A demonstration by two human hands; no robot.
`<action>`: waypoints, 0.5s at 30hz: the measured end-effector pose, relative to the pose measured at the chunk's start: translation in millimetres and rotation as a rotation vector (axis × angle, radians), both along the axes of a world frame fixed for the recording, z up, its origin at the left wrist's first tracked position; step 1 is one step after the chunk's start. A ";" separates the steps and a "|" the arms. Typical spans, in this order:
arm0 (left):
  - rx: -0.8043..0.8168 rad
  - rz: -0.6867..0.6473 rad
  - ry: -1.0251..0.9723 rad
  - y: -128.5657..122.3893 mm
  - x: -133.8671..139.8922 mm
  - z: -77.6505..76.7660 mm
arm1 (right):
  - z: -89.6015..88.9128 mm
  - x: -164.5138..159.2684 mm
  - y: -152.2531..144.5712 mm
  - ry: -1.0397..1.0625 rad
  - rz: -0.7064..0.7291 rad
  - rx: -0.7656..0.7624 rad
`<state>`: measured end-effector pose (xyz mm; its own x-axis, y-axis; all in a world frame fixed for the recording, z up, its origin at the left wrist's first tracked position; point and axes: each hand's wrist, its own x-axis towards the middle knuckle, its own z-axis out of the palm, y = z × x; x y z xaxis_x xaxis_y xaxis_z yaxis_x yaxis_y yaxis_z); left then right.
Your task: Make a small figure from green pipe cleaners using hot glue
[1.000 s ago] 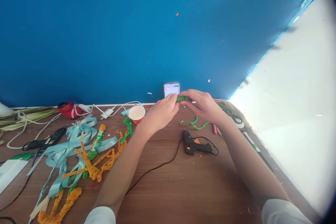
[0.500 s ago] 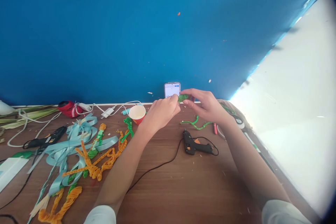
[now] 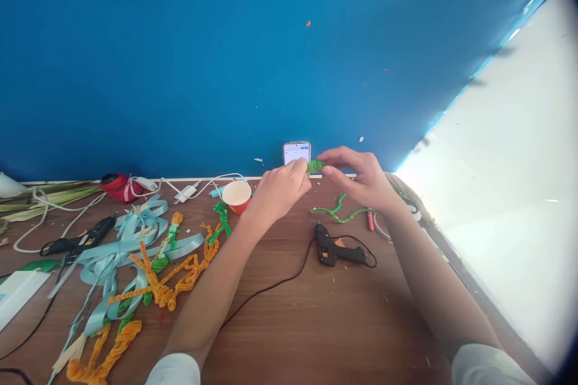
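A tightly coiled green pipe cleaner (image 3: 315,166) is held up in front of the phone at the wall. My left hand (image 3: 282,186) is closed round its left end, hiding that part. At the coil's right end, my right hand (image 3: 356,174) pinches with thumb and fingertips; the exact contact is small and hard to see. Below the hands, a loose green pipe cleaner (image 3: 336,215) lies bent on the table. A black glue gun (image 3: 334,246) rests nearer to me, its cord running left under my left forearm.
A phone (image 3: 296,153) leans on the blue wall. A paper cup (image 3: 236,195) stands beside my left wrist. Leftward lie orange pipe-cleaner shapes (image 3: 162,295), light blue ribbon (image 3: 106,252), a second glue gun (image 3: 90,236) and a white charger (image 3: 185,194). A pink stick (image 3: 371,221) lies right.
My right hand has shifted slightly right and up along the coil, exposing more of its right end. My left hand stays almost in place.
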<state>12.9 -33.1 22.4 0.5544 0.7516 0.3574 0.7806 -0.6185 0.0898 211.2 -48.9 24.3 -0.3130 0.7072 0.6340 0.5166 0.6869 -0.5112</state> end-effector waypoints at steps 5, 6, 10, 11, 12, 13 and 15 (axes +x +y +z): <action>-0.036 0.002 0.013 1.1 2.0 -2.2 | -1.7 -5.1 0.3 0.027 -0.048 0.012; -0.042 -0.001 0.006 0.9 1.9 -2.2 | -1.8 -6.1 0.3 0.033 -0.050 0.009; -0.065 -0.021 -0.022 0.0 0.4 -1.4 | -1.1 -7.7 -0.9 0.027 -0.039 0.003; -0.071 -0.030 -0.033 0.2 -0.1 -1.5 | -0.9 -7.5 -1.3 0.012 -0.041 0.009; -0.079 -0.042 -0.048 0.6 -0.6 -1.7 | -0.8 -7.1 -1.6 -0.008 -0.046 0.020; -0.092 -0.058 -0.067 1.0 -1.1 -2.0 | -0.7 -6.6 -1.8 -0.029 -0.052 0.037; -0.137 -0.094 -0.129 1.9 -1.5 -2.3 | -0.7 -5.0 -1.9 -0.059 -0.055 0.070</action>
<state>11.4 -31.2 20.1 0.5805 0.7455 0.3276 0.6971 -0.6629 0.2733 206.2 -50.8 23.6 -0.3129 0.6793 0.6639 0.5822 0.6894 -0.4310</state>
